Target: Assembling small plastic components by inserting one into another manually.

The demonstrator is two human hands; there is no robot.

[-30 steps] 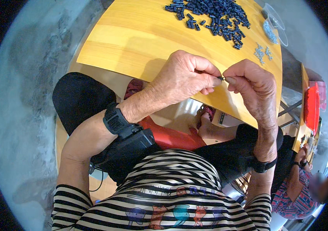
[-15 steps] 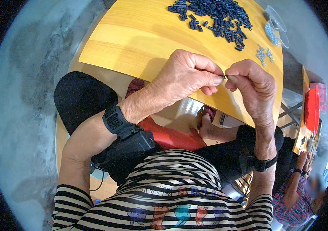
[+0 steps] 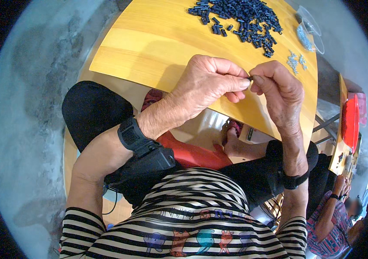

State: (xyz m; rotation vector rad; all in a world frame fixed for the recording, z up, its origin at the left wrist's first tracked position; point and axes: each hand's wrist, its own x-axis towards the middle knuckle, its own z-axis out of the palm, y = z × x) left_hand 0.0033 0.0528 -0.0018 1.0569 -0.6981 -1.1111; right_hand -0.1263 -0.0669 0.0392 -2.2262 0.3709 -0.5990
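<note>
Black tiny part [image 3: 250,78] pinched between left hand [image 3: 203,88] and right hand [image 3: 281,88]. Drop risk: slack pinch could lose it onto yellow wooden tabletop [image 3: 138,49] beneath hands.

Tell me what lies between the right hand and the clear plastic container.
In the head view, a scatter of small silvery pieces lies on the yellow wood-grain tabletop between the right hand and the clear plastic container.

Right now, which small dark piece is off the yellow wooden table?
The small dark piece pinched between the left hand and right hand; the heaped black pieces lie on the yellow wooden table.
</note>
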